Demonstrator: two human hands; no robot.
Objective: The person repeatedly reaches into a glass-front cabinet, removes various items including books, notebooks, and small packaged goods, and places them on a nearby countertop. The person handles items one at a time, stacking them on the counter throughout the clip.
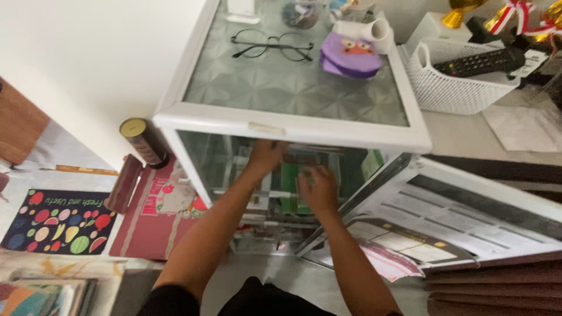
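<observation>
Fingers of the left hand (266, 157) and the right hand (319, 188) reach inside an open glass cabinet (293, 126), resting on green items (293, 184) on its shelf; whether they grip anything cannot be told. The items look not yet lifted out. The swung-open door (351, 202) crowds the right arm. Above lie glasses (272, 45), a purple pouch (350, 54) and a white basket (451, 88).

Both bare arms reach into white-framed glass cabinet (293, 126): left hand (264, 157) on upper shelf edge, right hand (319, 188) against green flat item (291, 181). Black-rimmed glasses (272, 45), purple plush toy (350, 54) on top.
</observation>
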